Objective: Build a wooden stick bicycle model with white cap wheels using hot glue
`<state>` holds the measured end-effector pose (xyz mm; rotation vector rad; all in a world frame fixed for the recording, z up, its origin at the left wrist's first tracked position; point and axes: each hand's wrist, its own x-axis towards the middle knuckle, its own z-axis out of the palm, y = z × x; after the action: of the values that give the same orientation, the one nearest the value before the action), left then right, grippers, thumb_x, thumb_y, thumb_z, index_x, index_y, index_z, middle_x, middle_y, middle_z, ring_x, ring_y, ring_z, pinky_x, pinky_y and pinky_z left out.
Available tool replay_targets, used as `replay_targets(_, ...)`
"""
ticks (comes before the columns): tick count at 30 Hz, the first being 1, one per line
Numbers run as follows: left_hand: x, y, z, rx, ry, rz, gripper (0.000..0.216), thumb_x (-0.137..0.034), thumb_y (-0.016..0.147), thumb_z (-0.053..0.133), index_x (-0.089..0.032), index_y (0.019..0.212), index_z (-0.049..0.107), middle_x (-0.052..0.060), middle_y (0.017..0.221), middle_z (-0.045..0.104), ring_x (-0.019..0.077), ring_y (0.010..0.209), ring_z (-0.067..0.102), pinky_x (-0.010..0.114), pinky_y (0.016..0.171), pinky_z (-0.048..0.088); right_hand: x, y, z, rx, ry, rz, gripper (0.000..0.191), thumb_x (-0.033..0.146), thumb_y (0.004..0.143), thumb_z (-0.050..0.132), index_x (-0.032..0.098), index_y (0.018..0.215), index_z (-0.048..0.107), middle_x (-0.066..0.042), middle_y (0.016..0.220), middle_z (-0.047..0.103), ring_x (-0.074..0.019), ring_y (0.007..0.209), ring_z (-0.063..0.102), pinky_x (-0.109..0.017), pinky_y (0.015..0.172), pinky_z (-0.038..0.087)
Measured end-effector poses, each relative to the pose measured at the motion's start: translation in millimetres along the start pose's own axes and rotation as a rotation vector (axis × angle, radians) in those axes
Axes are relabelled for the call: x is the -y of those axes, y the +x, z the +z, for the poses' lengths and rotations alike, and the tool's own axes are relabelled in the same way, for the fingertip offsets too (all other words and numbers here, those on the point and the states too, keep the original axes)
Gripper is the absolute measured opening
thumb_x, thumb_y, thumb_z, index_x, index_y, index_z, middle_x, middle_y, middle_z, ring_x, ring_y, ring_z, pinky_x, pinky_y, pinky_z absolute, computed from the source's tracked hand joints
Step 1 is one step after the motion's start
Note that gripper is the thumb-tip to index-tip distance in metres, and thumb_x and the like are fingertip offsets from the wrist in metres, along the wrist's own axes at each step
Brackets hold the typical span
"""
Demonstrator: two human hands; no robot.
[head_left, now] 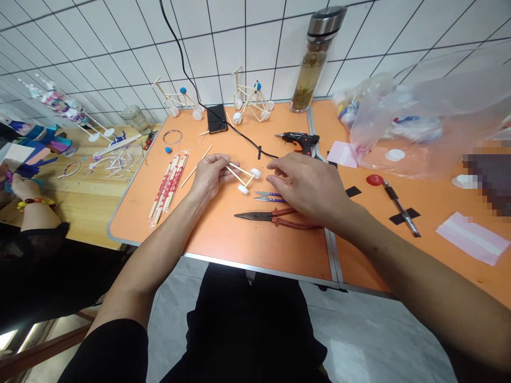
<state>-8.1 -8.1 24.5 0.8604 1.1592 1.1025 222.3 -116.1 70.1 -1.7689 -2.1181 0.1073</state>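
Note:
My left hand (212, 173) is closed, pinching a small frame of thin wooden sticks (236, 178) with two white wheels at its right end. To the right, my right hand (309, 183) hovers with thumb and fingers apart and nothing visible between them. It partly hides the blue-handled thread snips (268, 196) and the red-handled long-nose pliers (259, 216), which lie on the orange table (223, 229). I cannot tell whether it touches them. Behind it rests a black glue gun (299, 140).
Wrapped chopsticks (170, 186) lie left of my left hand. Two stick models (253, 101) with blue balls, a phone (216, 118) and a glass tea bottle (315, 64) stand or lie along the wall. A pen (401, 207) and plastic bag (423, 117) are right. Another person's hand (24, 189) is far left.

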Motion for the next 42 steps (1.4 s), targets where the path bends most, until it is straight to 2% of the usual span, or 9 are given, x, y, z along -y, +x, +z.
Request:
replay_targets(4, 1, 0, -1, 0.005, 0.016, 0.048, 0.014, -0.017, 0.101, 0.077, -0.017, 0.09, 0.069, 0.007, 0.08, 0.084, 0.0184, 0.066, 0.084, 0.023, 0.063, 0.066, 20, 19, 7, 0.045, -0.001, -0.051, 0.034, 0.033, 0.118, 0.059, 0.022, 0.14, 0.083, -0.012, 0.134, 0.085, -0.0316, 0.117, 0.078, -0.037, 0.076, 0.042)
replay_targets(7, 1, -1, -2, 0.012, 0.024, 0.087, 0.013, -0.018, 0.099, 0.078, -0.017, 0.09, 0.07, 0.007, 0.08, 0.084, 0.0184, 0.064, 0.083, 0.023, 0.06, 0.064, 34, 36, 17, 0.064, 0.0, -0.071, 0.037, 0.042, 0.121, 0.056, 0.021, 0.14, 0.081, -0.014, 0.136, 0.084, -0.0328, 0.116, 0.078, -0.037, 0.075, 0.042)
replay_targets(15, 1, 1, -8, 0.025, 0.054, 0.146, 0.02, -0.025, 0.093, 0.088, -0.019, 0.086, 0.071, 0.005, 0.077, 0.08, 0.0194, 0.069, 0.082, 0.023, 0.059, 0.062, 60, 62, 38, 0.13, -0.079, -0.089, 0.038, 0.045, 0.117, 0.068, 0.017, 0.142, 0.076, -0.02, 0.138, 0.081, -0.0397, 0.121, 0.079, -0.041, 0.082, 0.052)
replay_targets(18, -1, 2, -8, -0.011, 0.05, 0.13, 0.021, -0.023, 0.091, 0.09, -0.019, 0.084, 0.07, 0.001, 0.07, 0.074, 0.0181, 0.063, 0.079, 0.022, 0.054, 0.059, 67, 65, 42, 0.163, -0.1, -0.102, 0.039, 0.038, 0.117, 0.067, 0.015, 0.148, 0.074, -0.022, 0.138, 0.081, -0.0391, 0.123, 0.079, -0.041, 0.086, 0.054)
replay_targets(24, -4, 5, -11, -0.061, 0.038, 0.103, 0.014, -0.014, 0.092, 0.082, -0.017, 0.083, 0.072, 0.0, 0.07, 0.073, 0.0121, 0.054, 0.07, 0.022, 0.055, 0.06, 72, 72, 51, 0.204, -0.099, -0.1, 0.04, 0.028, 0.116, 0.063, 0.015, 0.152, 0.07, -0.022, 0.14, 0.081, -0.0382, 0.123, 0.081, -0.041, 0.089, 0.056)
replay_targets(32, -6, 7, -12, -0.094, 0.056, 0.103, 0.017, -0.01, 0.094, 0.075, -0.017, 0.079, 0.072, -0.001, 0.068, 0.071, 0.0108, 0.052, 0.067, 0.021, 0.055, 0.058, 73, 80, 57, 0.21, -0.063, -0.108, 0.037, 0.018, 0.115, 0.056, 0.014, 0.149, 0.07, -0.022, 0.138, 0.084, -0.0369, 0.126, 0.082, -0.042, 0.095, 0.059)
replay_targets(38, -7, 7, -12, -0.107, 0.034, 0.099, 0.019, -0.012, 0.097, 0.076, -0.017, 0.08, 0.071, -0.002, 0.067, 0.069, 0.0094, 0.052, 0.065, 0.019, 0.055, 0.056, 75, 84, 54, 0.234, -0.033, -0.084, 0.038, 0.015, 0.116, 0.053, 0.013, 0.15, 0.069, -0.025, 0.139, 0.083, -0.0368, 0.128, 0.082, -0.042, 0.098, 0.061)
replay_targets(42, -5, 10, -14, -0.089, 0.007, 0.068, 0.023, -0.026, 0.098, 0.086, -0.019, 0.083, 0.07, -0.003, 0.065, 0.067, 0.0094, 0.054, 0.066, 0.019, 0.058, 0.057, 75, 84, 52, 0.239, -0.031, -0.081, 0.04, 0.014, 0.114, 0.054, 0.014, 0.151, 0.069, -0.024, 0.138, 0.083, -0.0367, 0.127, 0.082, -0.041, 0.096, 0.061)
